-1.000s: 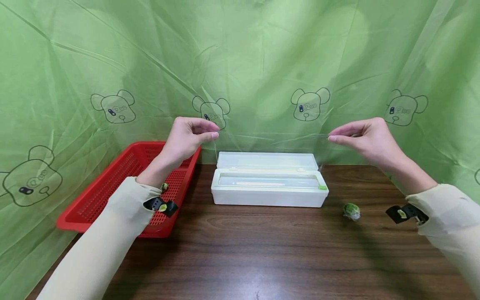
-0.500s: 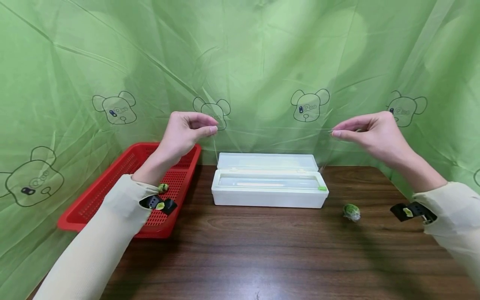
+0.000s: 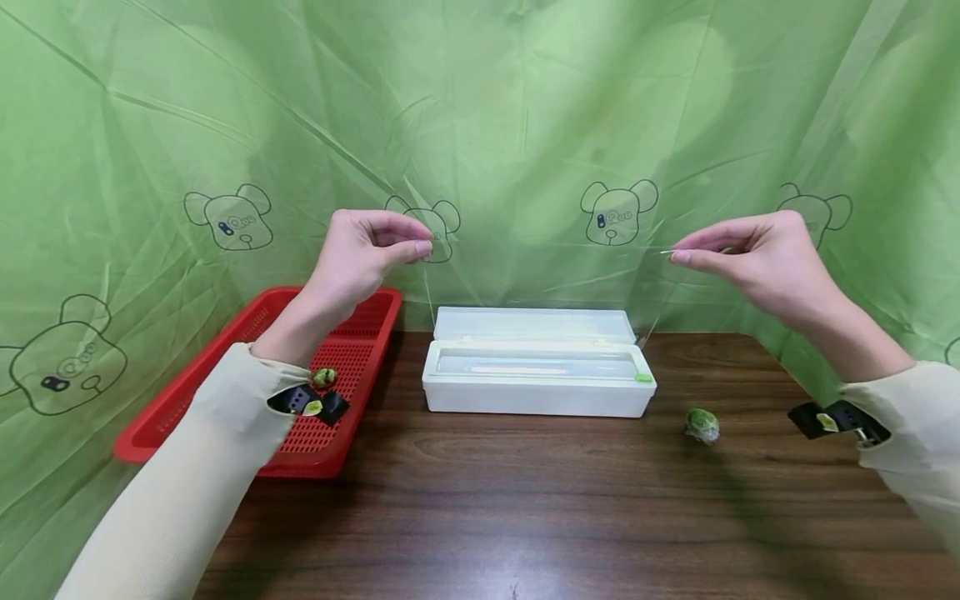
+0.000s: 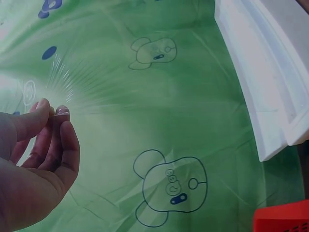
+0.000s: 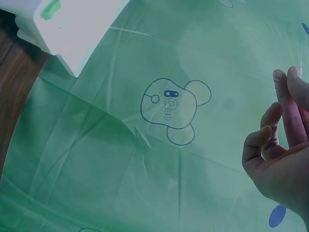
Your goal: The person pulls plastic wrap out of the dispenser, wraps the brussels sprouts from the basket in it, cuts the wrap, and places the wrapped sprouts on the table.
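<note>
A thin sheet of clear cling film (image 3: pixel 547 262) stretches between both hands, its lower part running down to a long white dispenser box (image 3: pixel 538 398) with the lid raised. My left hand (image 3: pixel 360 250) pinches one upper corner between thumb and fingers; creases fan out from that pinch in the left wrist view. At the other corner my right hand (image 3: pixel 765 262) pinches the film the same way. Both hands are above the box, one to each side. A small green round vegetable (image 3: pixel 702 425), apparently wrapped in film, lies on the table right of the box.
A red perforated basket (image 3: pixel 375 350) stands at the left, partly behind the left forearm, with a small green vegetable (image 3: pixel 324 378) inside. Beneath everything is a brown wooden table (image 3: pixel 480 492). A green curtain (image 3: pixel 510 100) hangs close behind the box.
Both hands have risen and moved slightly apart, drawing the film higher above the box. The box and the vegetable on the table have stayed put.
</note>
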A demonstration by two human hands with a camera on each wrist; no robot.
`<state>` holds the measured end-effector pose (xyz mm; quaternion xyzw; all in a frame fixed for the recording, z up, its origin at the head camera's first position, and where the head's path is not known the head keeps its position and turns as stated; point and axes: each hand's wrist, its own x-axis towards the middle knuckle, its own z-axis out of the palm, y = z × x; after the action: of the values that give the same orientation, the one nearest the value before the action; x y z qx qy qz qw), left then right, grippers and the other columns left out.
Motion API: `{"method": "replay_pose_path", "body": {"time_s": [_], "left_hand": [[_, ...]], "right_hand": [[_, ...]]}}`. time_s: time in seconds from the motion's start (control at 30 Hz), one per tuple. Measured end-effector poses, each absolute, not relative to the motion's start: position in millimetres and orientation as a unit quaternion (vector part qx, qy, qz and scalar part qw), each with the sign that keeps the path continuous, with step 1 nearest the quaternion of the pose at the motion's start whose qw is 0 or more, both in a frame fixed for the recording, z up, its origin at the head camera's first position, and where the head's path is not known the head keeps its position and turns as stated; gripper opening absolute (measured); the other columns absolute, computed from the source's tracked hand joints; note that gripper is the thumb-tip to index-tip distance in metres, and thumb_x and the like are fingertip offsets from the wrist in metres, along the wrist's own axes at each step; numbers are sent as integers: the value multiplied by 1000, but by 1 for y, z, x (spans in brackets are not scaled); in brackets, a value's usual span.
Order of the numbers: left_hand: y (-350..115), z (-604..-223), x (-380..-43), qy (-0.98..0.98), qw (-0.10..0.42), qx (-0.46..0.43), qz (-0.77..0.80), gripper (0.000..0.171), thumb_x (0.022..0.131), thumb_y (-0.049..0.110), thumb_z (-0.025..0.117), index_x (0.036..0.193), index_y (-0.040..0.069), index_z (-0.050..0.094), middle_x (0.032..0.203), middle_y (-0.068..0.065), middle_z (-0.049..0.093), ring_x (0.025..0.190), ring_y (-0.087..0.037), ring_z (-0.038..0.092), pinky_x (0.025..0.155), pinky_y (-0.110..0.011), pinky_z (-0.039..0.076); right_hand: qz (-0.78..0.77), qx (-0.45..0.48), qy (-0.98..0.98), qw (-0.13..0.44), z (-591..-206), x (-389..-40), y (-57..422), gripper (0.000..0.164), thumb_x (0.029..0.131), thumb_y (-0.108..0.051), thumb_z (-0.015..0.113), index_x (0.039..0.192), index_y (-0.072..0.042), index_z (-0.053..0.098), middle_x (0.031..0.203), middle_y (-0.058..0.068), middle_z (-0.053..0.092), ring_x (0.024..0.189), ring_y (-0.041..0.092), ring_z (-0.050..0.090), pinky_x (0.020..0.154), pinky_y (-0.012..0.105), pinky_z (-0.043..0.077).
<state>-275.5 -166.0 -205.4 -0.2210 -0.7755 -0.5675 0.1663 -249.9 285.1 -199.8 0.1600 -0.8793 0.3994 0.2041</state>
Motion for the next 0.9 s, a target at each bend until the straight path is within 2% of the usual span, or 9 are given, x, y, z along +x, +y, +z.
{"method": "replay_pose_path", "body": {"time_s": [0.17, 0.33, 0.43, 0.6, 0.9], "left_hand": [[-166, -200, -273, -764, 169, -233, -578, 13, 91, -2, 81, 104, -3, 80, 89, -5, 78, 81, -20, 74, 78, -27, 58], [-166, -194, -269, -757, 172, -239, -583, 11, 90, -3, 81, 101, 0, 82, 89, -4, 78, 80, -18, 73, 76, -27, 57], [-166, -191, -267, -753, 175, -243, -585, 13, 90, -4, 81, 102, -1, 81, 89, -3, 78, 79, -17, 73, 75, -27, 57], [-165, -186, -263, -746, 177, -253, -590, 13, 90, -6, 80, 103, -5, 80, 90, -8, 78, 80, -19, 74, 75, -28, 58], [-168, -179, -249, -739, 179, -265, -594, 12, 89, -6, 81, 100, -2, 81, 92, -10, 79, 82, -24, 74, 75, -28, 58]], "right_hand": [[406, 160, -875, 209, -195, -246, 285, 23, 90, -25, 87, 106, -8, 84, 89, -6, 79, 74, 9, 68, 63, 19, 50], [409, 158, -872, 216, -190, -242, 285, 22, 90, -23, 87, 106, -8, 84, 89, -7, 79, 73, 9, 68, 63, 18, 50], [415, 157, -870, 214, -186, -239, 286, 23, 90, -23, 87, 107, -7, 83, 90, -6, 80, 73, 8, 68, 63, 17, 49], [423, 148, -869, 210, -181, -232, 286, 24, 90, -23, 88, 108, -7, 83, 91, -5, 80, 76, 7, 69, 64, 17, 49], [426, 135, -869, 214, -176, -216, 286, 24, 89, -22, 89, 107, -8, 84, 90, -5, 80, 75, 6, 65, 63, 18, 45]]}}
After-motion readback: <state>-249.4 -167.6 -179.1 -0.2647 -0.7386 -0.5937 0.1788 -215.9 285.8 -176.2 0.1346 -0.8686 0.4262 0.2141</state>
